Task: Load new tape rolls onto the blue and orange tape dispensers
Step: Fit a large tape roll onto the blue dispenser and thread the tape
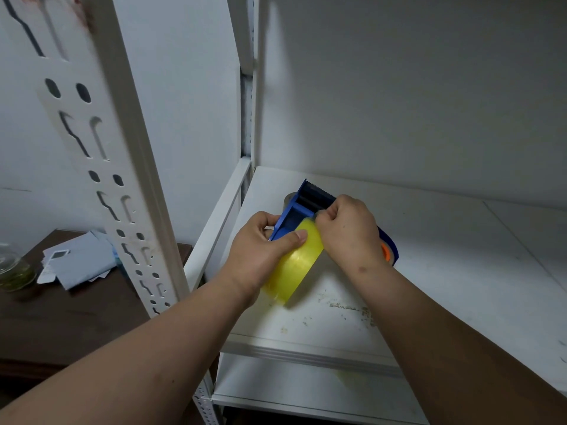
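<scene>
A blue tape dispenser point(310, 199) with a black roller and a toothed front edge lies over the white shelf point(429, 240). A yellowish clear tape roll point(296, 265) sits in it, at its near end. My left hand point(260, 250) grips the roll and the dispenser's side, thumb pressed on the roll's top. My right hand point(349, 228) pinches the tape's loose end at the top of the roll, just behind the roller. An orange part point(385, 253) and the blue handle show behind my right wrist. I cannot tell whether that orange part belongs to a second dispenser.
A white slotted shelf upright point(122, 179) stands at the left. Beyond it a dark wooden table point(61, 317) carries loose papers point(76, 259) and a glass jar point(12, 268). A lower shelf board point(306, 391) lies beneath. The shelf surface has dirty marks near its front.
</scene>
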A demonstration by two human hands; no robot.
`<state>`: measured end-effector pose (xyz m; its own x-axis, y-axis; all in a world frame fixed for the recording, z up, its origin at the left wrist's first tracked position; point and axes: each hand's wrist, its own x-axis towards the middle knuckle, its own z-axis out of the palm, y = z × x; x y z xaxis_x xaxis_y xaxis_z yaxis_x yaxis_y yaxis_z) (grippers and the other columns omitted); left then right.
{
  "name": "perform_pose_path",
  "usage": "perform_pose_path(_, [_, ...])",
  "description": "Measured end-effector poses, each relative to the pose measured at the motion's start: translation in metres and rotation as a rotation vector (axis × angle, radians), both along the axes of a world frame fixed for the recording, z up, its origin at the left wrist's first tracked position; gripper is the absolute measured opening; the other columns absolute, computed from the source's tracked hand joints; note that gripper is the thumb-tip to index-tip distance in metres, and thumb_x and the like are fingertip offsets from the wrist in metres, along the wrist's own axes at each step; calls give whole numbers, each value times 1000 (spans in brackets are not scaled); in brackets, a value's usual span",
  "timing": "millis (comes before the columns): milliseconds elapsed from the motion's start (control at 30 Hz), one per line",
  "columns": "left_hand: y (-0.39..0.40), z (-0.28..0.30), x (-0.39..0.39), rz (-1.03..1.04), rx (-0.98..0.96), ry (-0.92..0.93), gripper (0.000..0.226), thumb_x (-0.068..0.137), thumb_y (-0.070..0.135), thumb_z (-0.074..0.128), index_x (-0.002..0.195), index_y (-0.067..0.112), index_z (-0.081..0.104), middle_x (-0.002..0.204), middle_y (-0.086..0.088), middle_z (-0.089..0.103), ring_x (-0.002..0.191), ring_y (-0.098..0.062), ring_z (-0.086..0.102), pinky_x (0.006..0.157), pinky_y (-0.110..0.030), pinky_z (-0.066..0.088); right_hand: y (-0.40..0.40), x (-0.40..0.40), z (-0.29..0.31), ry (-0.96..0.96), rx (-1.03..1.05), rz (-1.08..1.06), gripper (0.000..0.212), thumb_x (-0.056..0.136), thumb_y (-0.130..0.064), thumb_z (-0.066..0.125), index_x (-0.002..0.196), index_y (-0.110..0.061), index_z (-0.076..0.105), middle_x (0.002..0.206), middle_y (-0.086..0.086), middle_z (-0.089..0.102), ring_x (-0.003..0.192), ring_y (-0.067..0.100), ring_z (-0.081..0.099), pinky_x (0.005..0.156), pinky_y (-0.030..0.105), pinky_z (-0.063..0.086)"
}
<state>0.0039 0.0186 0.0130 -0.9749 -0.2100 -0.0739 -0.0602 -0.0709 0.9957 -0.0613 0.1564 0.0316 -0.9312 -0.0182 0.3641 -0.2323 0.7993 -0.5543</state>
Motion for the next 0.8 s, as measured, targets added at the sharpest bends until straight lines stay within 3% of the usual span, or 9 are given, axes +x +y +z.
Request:
perform_pose_path(67, [-1, 1, -2, -6, -2, 9, 44, 63, 34, 80, 98, 12, 65, 90, -22, 72, 75, -27, 67, 72, -42, 53, -1, 1, 1, 34, 14, -6, 20, 87, -21, 51, 70, -11, 48, 75, 1, 53, 64, 23, 52, 65, 37, 46])
perform_pose_path(200, [-4, 0, -5, -30, -4, 11, 37, 64, 36, 79, 93, 17, 64, 79, -17, 67, 72, -27, 63, 70, -40, 50, -2, 2, 2, 82, 62, -11, 22, 88, -21, 50, 68, -17, 42, 72, -6, 44, 62, 22, 44, 77, 39, 41])
perform_pose_path(467, [-7, -7, -11, -30, 55, -33, 51, 58, 32, 83, 103, 19, 62, 93, -11, 72, 76, -24, 69, 66, -35, 53, -1, -6, 5, -54, 137, -3, 18, 85, -26, 51, 73, -14, 55, 76, 0, 62, 71, 26, 57, 79, 41, 46])
perform_pose_path(633, [-9, -5, -12, -90, 6, -11, 47, 62, 30, 79, 103, 15, 63, 92, -14, 72, 76, -25, 68, 66, -35, 52, 1, -11, 2, 26, 284, -38, 19, 85, -32, 49, 71, -19, 50, 74, -2, 58, 66, 24, 51, 73, 35, 34])
perform_pose_path(800, [-13, 0, -12, -160, -12, -25, 50, 65, 28, 76, 111, 13, 60, 110, -25, 69, 96, -45, 67, 85, -54, 54, 2, -17, 4, 45, 385, -47, 25, 89, -34, 46, 72, -17, 52, 71, -2, 55, 65, 25, 50, 70, 34, 29])
